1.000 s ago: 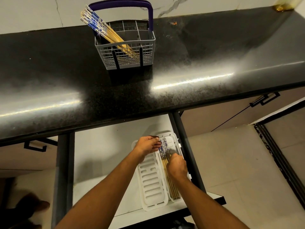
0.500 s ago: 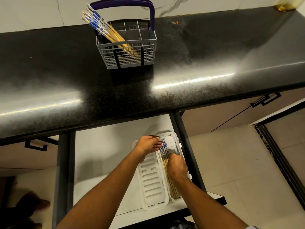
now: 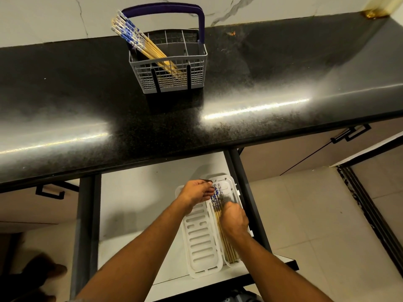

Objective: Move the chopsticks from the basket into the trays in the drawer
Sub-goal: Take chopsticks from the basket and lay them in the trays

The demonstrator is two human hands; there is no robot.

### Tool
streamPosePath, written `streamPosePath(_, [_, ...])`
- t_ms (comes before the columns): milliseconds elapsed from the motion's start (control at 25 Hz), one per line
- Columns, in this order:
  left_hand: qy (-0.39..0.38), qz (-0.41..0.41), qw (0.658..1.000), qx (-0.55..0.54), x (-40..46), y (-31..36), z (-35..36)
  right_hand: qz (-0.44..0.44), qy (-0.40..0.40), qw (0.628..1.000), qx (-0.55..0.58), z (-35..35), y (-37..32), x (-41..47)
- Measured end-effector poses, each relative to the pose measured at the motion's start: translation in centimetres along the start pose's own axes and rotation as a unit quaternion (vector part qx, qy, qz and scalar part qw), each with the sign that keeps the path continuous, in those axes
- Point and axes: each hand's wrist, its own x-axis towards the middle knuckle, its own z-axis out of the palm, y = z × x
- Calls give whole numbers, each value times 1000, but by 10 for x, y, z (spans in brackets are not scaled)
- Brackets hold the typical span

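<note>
Head view: two hands worked over white trays in an open drawer, and more chopsticks waited in a basket on the counter.

The chopsticks in the basket were yellow wood with blue and white tops, and they leaned to the left out of the grey basket, which had a dark blue handle and stood on the black counter. Below, the drawer held two long white trays side by side. The left tray had slots in its bottom. The right tray held a bunch of chopsticks lying flat, blue tops at the far end. The left hand had curled fingers that touched the blue tops. The right hand was curled over the middle of the bunch, pinching it.
</note>
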Motion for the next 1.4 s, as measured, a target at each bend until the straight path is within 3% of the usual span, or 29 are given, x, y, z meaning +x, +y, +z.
streamPosePath(200, [-18,36,999,18,-17,16,1,-35,34,998,30,-30,-20,0])
streamPosePath(360, [-32,122,992,5,-51,75,-10,-121,122,982,75,-70,-38,-8])
streamPosePath(600, [-8,253,967,11,-108,195,-46,-248,262,919,158,-166,-85,-18])
streamPosePath(720, [58,313,948,20,-123,244,-67,-306,310,883,176,-216,-123,-15])
streamPosePath(840, [150,335,930,5,-124,279,-94,-354,311,862,186,-259,-165,-7])
streamPosePath(1040, [349,287,892,-20,-106,308,-139,-364,292,872,150,-298,-220,7])
streamPosePath(1400, [410,230,883,-6,-52,337,-149,-389,225,892,48,-308,-267,60])
